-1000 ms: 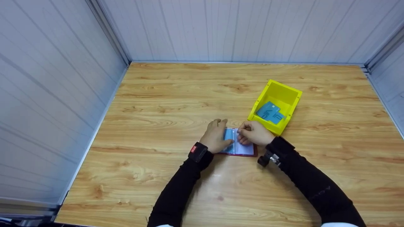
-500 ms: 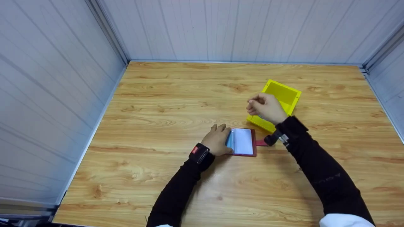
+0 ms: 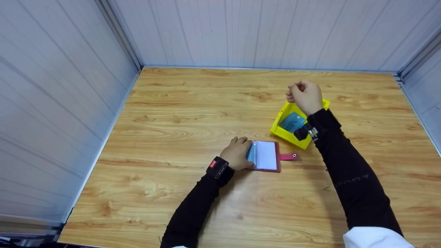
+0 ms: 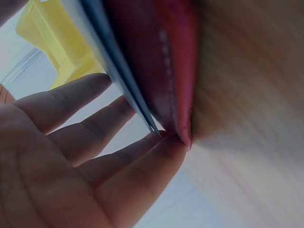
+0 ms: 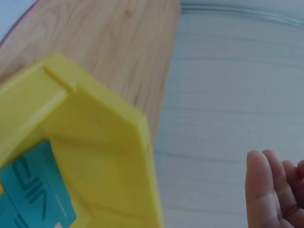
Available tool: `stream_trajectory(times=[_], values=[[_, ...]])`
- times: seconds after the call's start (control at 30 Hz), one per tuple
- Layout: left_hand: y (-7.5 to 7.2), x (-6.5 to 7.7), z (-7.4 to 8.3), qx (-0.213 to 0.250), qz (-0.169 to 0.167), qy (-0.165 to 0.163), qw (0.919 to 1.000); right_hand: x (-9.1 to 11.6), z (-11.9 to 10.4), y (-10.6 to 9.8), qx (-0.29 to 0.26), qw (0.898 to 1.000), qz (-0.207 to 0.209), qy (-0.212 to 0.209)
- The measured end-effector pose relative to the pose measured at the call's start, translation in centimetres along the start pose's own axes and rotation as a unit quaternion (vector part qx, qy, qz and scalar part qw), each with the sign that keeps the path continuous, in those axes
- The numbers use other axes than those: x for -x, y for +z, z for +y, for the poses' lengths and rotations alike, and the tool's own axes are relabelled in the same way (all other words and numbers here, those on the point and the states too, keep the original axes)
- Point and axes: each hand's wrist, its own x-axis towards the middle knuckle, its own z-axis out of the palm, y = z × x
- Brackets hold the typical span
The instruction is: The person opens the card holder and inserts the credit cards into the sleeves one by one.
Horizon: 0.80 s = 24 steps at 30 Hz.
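Observation:
My left hand (image 3: 237, 153) rests on the left part of an opened red card holder (image 3: 278, 165) lying on the table. In the left wrist view its fingertips touch the edges of the clear sleeves (image 4: 116, 66) and the red cover (image 4: 183, 71). A white page (image 3: 266, 155) faces up on the right, with blue showing beside the left hand. Above the far part of a yellow bin (image 3: 288, 137), my right hand (image 3: 306, 94) hovers with loosely curled fingers and nothing visible in them. Blue cards (image 3: 292, 121) lie inside the bin, partly hidden by the right wrist's camera.
From the card holder's right side a pink strap (image 3: 288, 157) with a metal snap reaches toward the bin. The wooden table (image 3: 193, 103) is bounded by pale panel walls (image 3: 206, 31) at the back and sides.
My right hand has lifted from the card holder and moved back and right over the bin. The strap has come into view. My left hand has shifted slightly, staying on the holder.

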Motion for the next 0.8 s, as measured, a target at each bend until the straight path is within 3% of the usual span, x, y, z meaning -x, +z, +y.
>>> stream_trajectory(times=[0.17, 0.3, 0.47, 0.67, 0.8], values=[[0.1, 0.0, 0.0, -0.003, 0.006, 0.002, 1.0, -1.6, 0.9, -0.3, 0.053, 0.997, 0.051, -0.003], [0.1, 0.0, 0.0, -0.004, 0.007, 0.004, 1.0, -2.5, 1.9, -0.4, 0.162, 0.984, 0.071, -0.022], [0.2, 0.1, 0.1, -0.001, 0.006, 0.006, 1.0, -2.8, 3.0, -0.6, 0.276, 0.96, 0.041, -0.026], [0.3, 0.0, 0.2, -0.004, 0.006, 0.006, 1.0, -3.1, 3.7, -0.8, 0.331, 0.943, -0.007, 0.038], [0.4, 0.1, 0.3, -0.009, 0.007, 0.007, 0.9999, -3.1, 4.0, -0.6, 0.367, 0.927, -0.042, 0.059]])
